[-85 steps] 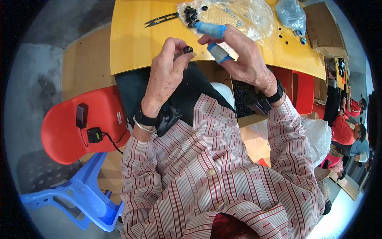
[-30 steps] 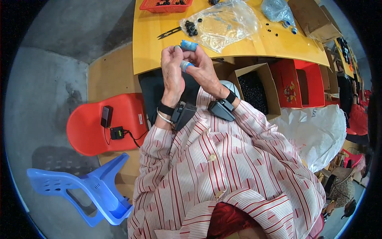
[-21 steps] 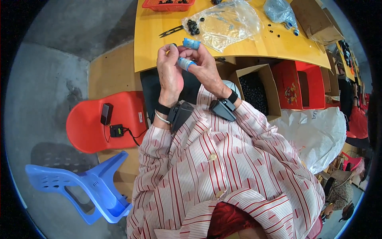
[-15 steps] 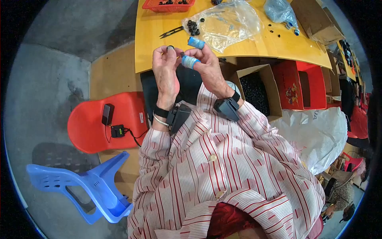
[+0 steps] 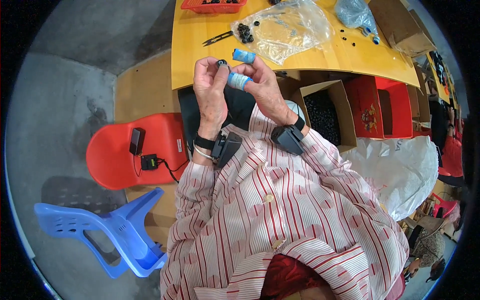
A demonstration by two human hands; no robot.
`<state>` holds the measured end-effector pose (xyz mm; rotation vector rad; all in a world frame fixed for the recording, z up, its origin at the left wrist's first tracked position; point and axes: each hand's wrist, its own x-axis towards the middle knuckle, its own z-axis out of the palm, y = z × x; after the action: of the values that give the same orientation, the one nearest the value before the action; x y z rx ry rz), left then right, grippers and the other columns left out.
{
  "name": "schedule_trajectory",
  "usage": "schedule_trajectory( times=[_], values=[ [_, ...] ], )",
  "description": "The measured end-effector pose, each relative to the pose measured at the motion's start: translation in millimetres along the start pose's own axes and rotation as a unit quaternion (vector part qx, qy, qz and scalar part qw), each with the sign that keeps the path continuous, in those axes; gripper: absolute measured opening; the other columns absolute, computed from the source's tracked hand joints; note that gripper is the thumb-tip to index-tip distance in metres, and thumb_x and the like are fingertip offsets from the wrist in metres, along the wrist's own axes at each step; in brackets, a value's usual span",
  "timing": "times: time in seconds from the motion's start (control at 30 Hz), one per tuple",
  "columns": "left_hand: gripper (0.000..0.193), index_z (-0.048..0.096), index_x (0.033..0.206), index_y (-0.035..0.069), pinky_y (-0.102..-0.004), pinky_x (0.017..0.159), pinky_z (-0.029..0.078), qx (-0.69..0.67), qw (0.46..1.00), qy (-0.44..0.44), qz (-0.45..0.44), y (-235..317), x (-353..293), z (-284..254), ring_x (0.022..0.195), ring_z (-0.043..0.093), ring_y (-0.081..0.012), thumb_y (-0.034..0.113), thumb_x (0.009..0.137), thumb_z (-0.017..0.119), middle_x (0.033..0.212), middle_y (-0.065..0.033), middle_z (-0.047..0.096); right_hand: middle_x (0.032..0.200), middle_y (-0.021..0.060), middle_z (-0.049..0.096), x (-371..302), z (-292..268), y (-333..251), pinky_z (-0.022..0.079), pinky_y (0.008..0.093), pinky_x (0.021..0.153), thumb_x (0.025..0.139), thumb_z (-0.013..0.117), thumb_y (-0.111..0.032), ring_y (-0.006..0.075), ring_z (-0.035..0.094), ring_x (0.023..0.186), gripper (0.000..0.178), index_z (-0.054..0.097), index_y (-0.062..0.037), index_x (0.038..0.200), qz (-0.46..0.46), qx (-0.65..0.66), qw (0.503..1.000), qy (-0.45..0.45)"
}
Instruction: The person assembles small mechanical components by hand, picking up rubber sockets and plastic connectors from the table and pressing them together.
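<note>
Above my lap, close to the yellow table's front edge, my left hand (image 5: 211, 97) pinches a small black round part (image 5: 221, 63) between thumb and fingertips. A lighter ring shows on its face. My right hand (image 5: 268, 95) is just beside it, fingers bent together, with blue tape (image 5: 240, 81) wrapped round the thumb and more around the forefinger. Whatever its fingertips grip is too small and covered to make out. On the table beyond lie black thread snips (image 5: 218, 39), a pile of small black round parts (image 5: 244, 33) and a clear plastic bag (image 5: 285, 30).
A red basket (image 5: 212, 8) sits at the table's far edge, a blue-tinted bag (image 5: 356, 17) farther right. Below the table are a carton (image 5: 347, 112) of black pieces and a red box (image 5: 361, 107). A red chair (image 5: 107, 155) and blue plastic chair (image 5: 120, 235) stand left.
My hands have drawn closer together. The black part in my left hand has tilted, showing its ringed face. The view has shifted slightly.
</note>
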<state>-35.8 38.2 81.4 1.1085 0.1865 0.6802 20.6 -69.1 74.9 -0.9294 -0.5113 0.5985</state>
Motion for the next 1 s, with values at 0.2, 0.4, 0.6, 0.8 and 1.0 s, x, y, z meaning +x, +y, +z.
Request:
schedule_trajectory(
  times=[0.2, 0.4, 0.6, 0.8, 1.0],
  values=[
    [0.017, 0.048, 0.101, 0.003, -0.026, 0.069, 0.047, -0.049, 0.997, -0.012, -0.056, 12.9, -2.6, -9.5, 0.072, 0.057, -0.013, 0.0, 0.086, 0.055, 0.085, -0.0068, 0.056, 0.095, 0.0027, 0.058, -8.0, -7.3, -10.2, 0.045, 0.0233, 0.081, 0.084, 0.058, -0.003, 0.0095, 0.055, 0.086, 0.036, 0.048, -0.001, 0.118, -0.001, -0.064, 0.998, -0.021],
    [0.02, 0.048, 0.104, 0.001, -0.0255, 0.067, 0.048, -0.078, 0.989, -0.026, -0.123, 14.3, -5.0, -25.2, 0.07, 0.058, -0.0137, 0.004, 0.086, 0.058, 0.085, -0.0084, 0.059, 0.097, 0.0008, 0.059, -7.3, -12.7, -17.5, 0.046, 0.0229, 0.078, 0.087, 0.059, -0.014, 0.0072, 0.053, 0.087, 0.028, 0.056, -0.0002, 0.111, 0.023, -0.151, 0.988, -0.013],
    [0.021, 0.048, 0.104, 0.001, -0.0246, 0.066, 0.048, -0.082, 0.985, -0.016, -0.153, 14.0, -7.1, -27.5, 0.073, 0.061, -0.0149, 0.006, 0.087, 0.058, 0.084, -0.0117, 0.063, 0.098, 0.0017, 0.061, -7.2, -16.0, -11.4, 0.046, 0.0244, 0.084, 0.088, 0.059, -0.02, 0.0088, 0.055, 0.092, 0.032, 0.056, 0.0002, 0.113, 0.0, -0.197, 0.979, -0.042],
    [0.02, 0.048, 0.104, 0.001, -0.0228, 0.061, 0.046, -0.088, 0.985, -0.011, -0.149, 10.4, -8.8, -28.2, 0.068, 0.058, -0.0131, 0.005, 0.087, 0.058, 0.082, -0.0122, 0.061, 0.096, 0.0054, 0.062, -4.7, -15.1, -14.1, 0.049, 0.0257, 0.077, 0.084, 0.062, -0.014, 0.0117, 0.059, 0.087, 0.031, 0.058, -0.0034, 0.113, -0.043, -0.273, 0.959, -0.069],
    [0.019, 0.048, 0.102, 0.003, -0.0195, 0.056, 0.043, 0.015, 0.994, -0.011, -0.107, 12.5, -10.6, -20.0, 0.06, 0.054, -0.0081, 0.004, 0.086, 0.058, 0.074, -0.0058, 0.06, 0.085, 0.0084, 0.06, -4.2, -18.1, -14.4, 0.05, 0.0275, 0.07, 0.078, 0.065, -0.013, 0.0176, 0.061, 0.078, 0.03, 0.063, -0.0047, 0.106, -0.111, -0.39, 0.911, -0.08]
  ],
)
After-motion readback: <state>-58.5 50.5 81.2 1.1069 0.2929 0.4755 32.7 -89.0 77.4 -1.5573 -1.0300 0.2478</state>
